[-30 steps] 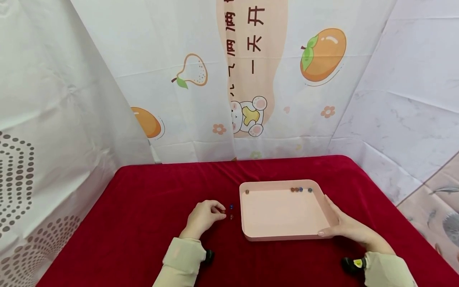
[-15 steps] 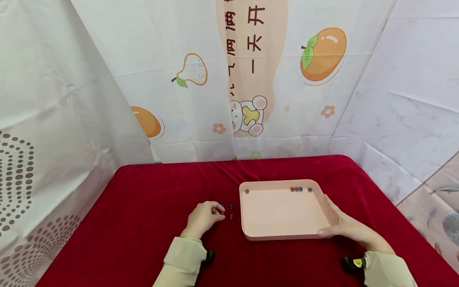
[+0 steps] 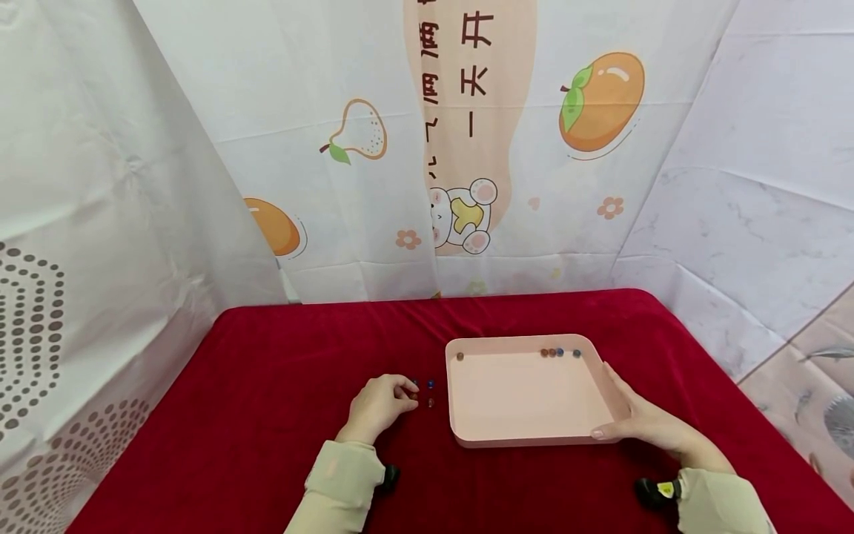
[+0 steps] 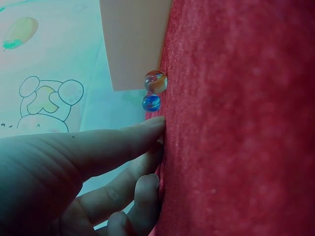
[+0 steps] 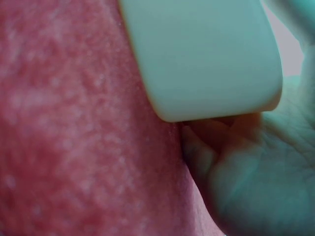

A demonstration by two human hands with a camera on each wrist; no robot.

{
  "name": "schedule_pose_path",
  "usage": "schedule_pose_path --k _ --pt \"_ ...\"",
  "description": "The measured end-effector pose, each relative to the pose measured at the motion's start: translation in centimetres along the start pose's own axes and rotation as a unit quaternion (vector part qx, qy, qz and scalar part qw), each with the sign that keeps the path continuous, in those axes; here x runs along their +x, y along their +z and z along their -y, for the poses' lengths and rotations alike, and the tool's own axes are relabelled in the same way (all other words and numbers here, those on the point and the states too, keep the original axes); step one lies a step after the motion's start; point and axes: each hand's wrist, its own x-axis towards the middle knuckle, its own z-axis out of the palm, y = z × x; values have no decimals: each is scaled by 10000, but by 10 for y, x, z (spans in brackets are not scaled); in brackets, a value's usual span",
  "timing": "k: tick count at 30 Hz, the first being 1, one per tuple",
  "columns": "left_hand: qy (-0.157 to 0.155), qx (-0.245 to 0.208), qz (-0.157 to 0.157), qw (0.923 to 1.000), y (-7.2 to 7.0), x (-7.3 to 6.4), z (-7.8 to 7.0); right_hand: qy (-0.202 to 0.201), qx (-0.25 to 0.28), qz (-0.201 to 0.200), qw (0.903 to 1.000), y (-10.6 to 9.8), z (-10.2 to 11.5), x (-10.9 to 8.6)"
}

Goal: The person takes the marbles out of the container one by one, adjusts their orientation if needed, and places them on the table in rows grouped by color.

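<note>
My left hand [image 3: 379, 404] is low on the red cloth, left of the pink tray [image 3: 523, 441]. Its thumb and index finger pinch an orange-brown marble [image 3: 414, 396], which the fingers hide in the left wrist view. Close by lie a blue marble [image 3: 431, 384], a clear brownish marble [image 3: 431, 403] and another blue one, partly covered by the index finger. In the left wrist view an orange-swirled marble [image 4: 155, 82] and a blue marble [image 4: 151, 103] show beyond the thumb. My right hand [image 3: 643, 423] holds the tray's right front corner, thumb at the front wall, fingers along the right side.
Inside the tray, a brown marble [image 3: 459, 357] sits at the back left, and several marbles [image 3: 552, 353] line the back right. The red cloth [image 3: 280, 415] covers the table up to a printed curtain [image 3: 347, 215] behind it.
Since the first frame my left hand has shifted slightly left, and a blue marble behind its fingertips has come into sight. The right hand and the tray stay put.
</note>
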Motion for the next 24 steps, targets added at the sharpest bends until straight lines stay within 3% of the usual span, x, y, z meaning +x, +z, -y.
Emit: schedule_pose_path --k 15,24 --pt "-102 -63 -130 9998 -4 -1 -2 65 -95 -6 9999 0 1 1" --pt "16 -98 -323 9994 -5 -2 -8 27 -102 10 9999 0 1 1"
